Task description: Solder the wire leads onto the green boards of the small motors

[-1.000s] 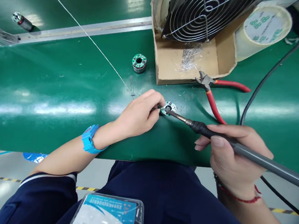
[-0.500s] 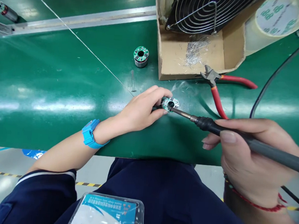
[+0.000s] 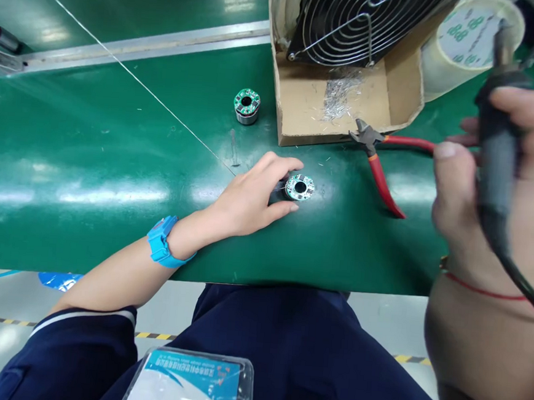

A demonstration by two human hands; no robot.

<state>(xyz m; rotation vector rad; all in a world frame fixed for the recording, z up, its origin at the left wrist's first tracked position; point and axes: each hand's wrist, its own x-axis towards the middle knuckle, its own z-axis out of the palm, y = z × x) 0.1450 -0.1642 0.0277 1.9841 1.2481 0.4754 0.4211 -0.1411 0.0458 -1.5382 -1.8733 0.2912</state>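
Observation:
My left hand rests on the green bench with thumb and forefinger spread either side of a small round motor part topped by a ring-shaped circuit board. A gap shows between those two fingertips and the board. A thin solder wire runs taut from the upper left into this hand, and a short end pokes out near the board; the fingers gripping it are hidden. My right hand, blurred, is wrapped round a soldering iron raised at the right, its tip pointing up near a pale tub.
A second board-topped part stands behind my left hand. Red-handled side cutters lie before a cardboard box holding a fan and wire clippings. The pale tub stands right of it. Another part is far left.
The soldering iron has left the circuit board and swung up and right with my right hand. My left thumb and forefinger have loosened from the part; the smoke is gone.

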